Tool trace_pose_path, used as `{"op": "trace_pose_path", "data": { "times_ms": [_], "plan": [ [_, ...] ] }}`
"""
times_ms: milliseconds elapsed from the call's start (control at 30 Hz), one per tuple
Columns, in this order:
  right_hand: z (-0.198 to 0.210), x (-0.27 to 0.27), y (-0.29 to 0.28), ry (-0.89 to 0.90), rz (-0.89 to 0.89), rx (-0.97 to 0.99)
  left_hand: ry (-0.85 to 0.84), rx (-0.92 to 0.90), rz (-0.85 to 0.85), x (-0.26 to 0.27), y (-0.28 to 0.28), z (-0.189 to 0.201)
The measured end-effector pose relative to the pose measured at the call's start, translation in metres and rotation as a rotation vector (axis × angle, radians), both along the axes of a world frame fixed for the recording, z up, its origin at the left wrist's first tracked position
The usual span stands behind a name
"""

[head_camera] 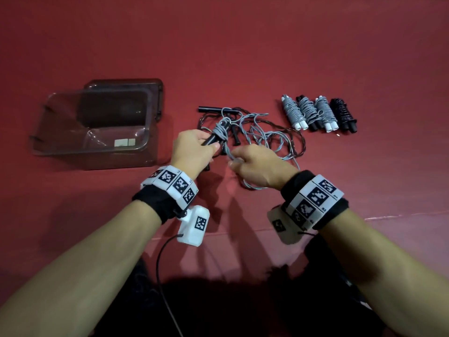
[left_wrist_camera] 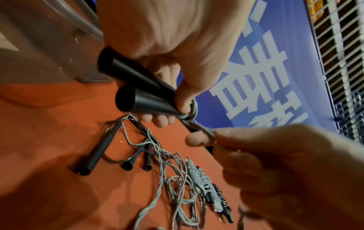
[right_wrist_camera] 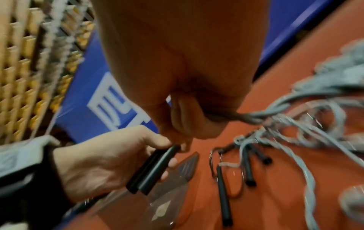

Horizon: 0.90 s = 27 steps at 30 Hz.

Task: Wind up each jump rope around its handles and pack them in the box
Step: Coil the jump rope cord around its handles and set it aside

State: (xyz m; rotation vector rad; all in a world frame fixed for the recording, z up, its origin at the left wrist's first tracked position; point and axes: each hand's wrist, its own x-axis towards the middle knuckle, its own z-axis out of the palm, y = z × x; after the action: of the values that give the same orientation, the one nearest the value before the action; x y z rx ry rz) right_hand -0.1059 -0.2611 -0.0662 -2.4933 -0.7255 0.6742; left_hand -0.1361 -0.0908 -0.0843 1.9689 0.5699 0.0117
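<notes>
My left hand (head_camera: pixel 194 148) grips a pair of black handles (left_wrist_camera: pixel 138 87) side by side above the red table; a few turns of grey rope (head_camera: pixel 220 131) are wound round them. My right hand (head_camera: pixel 252 166) pinches the same grey rope (left_wrist_camera: pixel 204 130) just right of the handles, and the rope trails off to the right. Behind my hands lies a tangle of loose grey and dark ropes (head_camera: pixel 267 135) with several black handles (right_wrist_camera: pixel 223 194). Several wound ropes (head_camera: pixel 318 113) lie in a row at the right. The clear plastic box (head_camera: pixel 92 127) stands at the left.
The box's dark lid (head_camera: pixel 126 98) lies behind the box. The table's front edge (head_camera: pixel 388 216) runs just below my wrists. A blue banner (left_wrist_camera: pixel 265 77) and a grid shelf (left_wrist_camera: pixel 344 62) stand beyond the table.
</notes>
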Motion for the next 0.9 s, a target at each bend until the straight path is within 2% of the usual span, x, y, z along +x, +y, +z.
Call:
{"op": "trace_pose_path", "data": {
  "times_ms": [133, 200, 300, 367, 433, 533, 633, 700, 767, 900],
  "plan": [
    [0.03, 0.004, -0.003, -0.242, 0.245, -0.174, -0.005, 0.332, -0.179, -0.004, -0.009, 0.01],
    [0.049, 0.004, -0.007, -0.305, 0.293, -0.233, 0.039, 0.487, -0.375, -0.004, -0.012, 0.02],
    [0.071, 0.008, -0.011, -0.396, 0.371, -0.193, 0.095, 0.674, -0.748, -0.003, -0.019, 0.03],
    [0.073, 0.012, -0.015, -0.345, 0.353, -0.103, 0.121, 0.626, -0.876, -0.003, -0.021, 0.03],
    [0.066, 0.015, -0.022, -0.233, 0.26, 0.062, 0.066, 0.457, -0.909, -0.005, -0.016, 0.027],
    [0.041, 0.023, -0.039, -0.047, -0.024, 0.403, -0.077, 0.215, -0.888, -0.006, -0.004, 0.024],
    [0.009, 0.025, -0.042, 0.158, -0.206, 0.62, -0.157, 0.158, -0.841, -0.007, -0.002, 0.025],
    [-0.012, 0.021, -0.042, 0.247, -0.354, 0.651, -0.196, 0.105, -0.717, -0.008, -0.005, 0.024],
    [-0.027, 0.016, -0.043, 0.349, -0.433, 0.624, -0.179, -0.03, -0.529, -0.008, -0.008, 0.02],
    [-0.026, 0.006, -0.027, 0.297, -0.348, 0.512, -0.113, -0.155, -0.199, -0.011, -0.009, 0.002]
  ]
}}
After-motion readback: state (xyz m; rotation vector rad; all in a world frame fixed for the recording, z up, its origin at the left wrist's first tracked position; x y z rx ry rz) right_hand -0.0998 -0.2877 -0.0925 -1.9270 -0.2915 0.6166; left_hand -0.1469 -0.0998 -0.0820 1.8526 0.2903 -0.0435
